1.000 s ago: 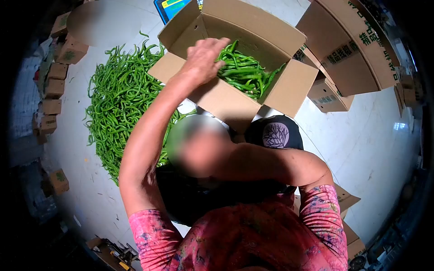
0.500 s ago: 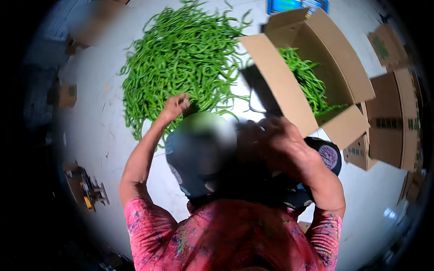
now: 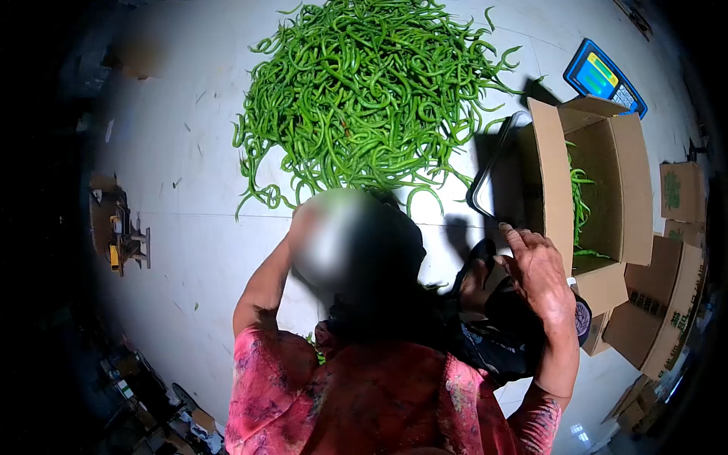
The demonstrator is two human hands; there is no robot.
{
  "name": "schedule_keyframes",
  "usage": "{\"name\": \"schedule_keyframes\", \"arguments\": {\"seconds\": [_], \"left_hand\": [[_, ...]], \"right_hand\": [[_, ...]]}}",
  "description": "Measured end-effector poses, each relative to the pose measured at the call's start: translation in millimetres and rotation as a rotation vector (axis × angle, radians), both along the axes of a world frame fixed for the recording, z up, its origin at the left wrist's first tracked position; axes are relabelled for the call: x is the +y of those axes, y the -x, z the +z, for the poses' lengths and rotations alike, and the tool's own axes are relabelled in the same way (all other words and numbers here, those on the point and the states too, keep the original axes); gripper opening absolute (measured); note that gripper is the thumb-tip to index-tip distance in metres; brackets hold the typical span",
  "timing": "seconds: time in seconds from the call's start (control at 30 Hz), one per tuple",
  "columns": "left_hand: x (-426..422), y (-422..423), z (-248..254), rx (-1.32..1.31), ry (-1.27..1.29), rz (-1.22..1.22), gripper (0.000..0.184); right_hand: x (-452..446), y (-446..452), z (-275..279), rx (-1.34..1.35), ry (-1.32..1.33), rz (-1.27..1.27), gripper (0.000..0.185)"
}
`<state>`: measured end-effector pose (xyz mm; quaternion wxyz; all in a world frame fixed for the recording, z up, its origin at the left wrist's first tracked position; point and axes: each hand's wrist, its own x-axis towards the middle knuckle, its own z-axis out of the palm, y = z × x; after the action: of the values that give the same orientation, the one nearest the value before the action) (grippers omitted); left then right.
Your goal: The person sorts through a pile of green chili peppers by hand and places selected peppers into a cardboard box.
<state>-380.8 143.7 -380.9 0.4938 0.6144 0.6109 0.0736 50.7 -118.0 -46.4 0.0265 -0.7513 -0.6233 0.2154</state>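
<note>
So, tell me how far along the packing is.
Partway, I'd judge. Done: some peppers lie in the open box. In hand: right hand by the box, seemingly empty; left hand too blurred to tell. Left: a big pile on the floor, probably closing the flaps.

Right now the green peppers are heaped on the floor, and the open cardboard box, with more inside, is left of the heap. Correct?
Wrong side: the head view shows the open cardboard box right of the heap. The green peppers are heaped on the floor, with more inside the box.
</note>
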Motion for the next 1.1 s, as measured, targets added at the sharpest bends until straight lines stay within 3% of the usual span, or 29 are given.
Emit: {"name": "schedule_keyframes", "arguments": {"seconds": [0.03, 0.1, 0.17, 0.2, 0.37, 0.47, 0.6, 0.83, 0.93, 1.03, 1.1], "left_hand": [[6, 1, -6, 0.033, -0.091, -0.059, 0.017], [-2, -53, 86, -0.043, -0.003, 0.069, 0.020], [15, -49, 60, 0.086, -0.183, -0.012, 0.021], [10, -72, 84, 0.133, -0.245, 0.042, 0.024], [13, -102, 59, 0.003, -0.873, -0.441, 0.044], [17, -135, 50, 0.035, -0.767, -0.556, 0.052], [23, -176, 45, 0.016, -0.920, -0.606, 0.060], [44, -216, 34, 0.087, -0.835, -0.729, 0.066], [46, -219, 30, 0.115, -0.818, -0.800, 0.060], [51, -243, 43, 0.458, -0.482, -0.879, 0.050], [68, -248, 36, 0.256, -0.617, -0.772, 0.044]], "right_hand": [[1, 0, -3, -0.012, 0.007, -0.001, 0.047], [3, 0, -7, -0.020, 0.031, 0.003, 0.048], [6, 0, -10, -0.027, 0.057, -0.001, 0.048], [8, 0, -11, -0.031, 0.070, 0.004, 0.048], [14, 3, -15, -0.031, 0.093, 0.020, 0.048], [17, 5, -17, -0.048, 0.122, 0.028, 0.047], [19, 7, -18, -0.018, 0.202, 0.026, 0.049], [19, 4, -12, 0.028, 0.146, 0.040, 0.051], [21, 2, -10, 0.041, 0.099, 0.061, 0.050], [19, -1, -7, 0.052, 0.096, 0.067, 0.050], [19, -1, -5, 0.074, 0.135, 0.064, 0.049]]}}
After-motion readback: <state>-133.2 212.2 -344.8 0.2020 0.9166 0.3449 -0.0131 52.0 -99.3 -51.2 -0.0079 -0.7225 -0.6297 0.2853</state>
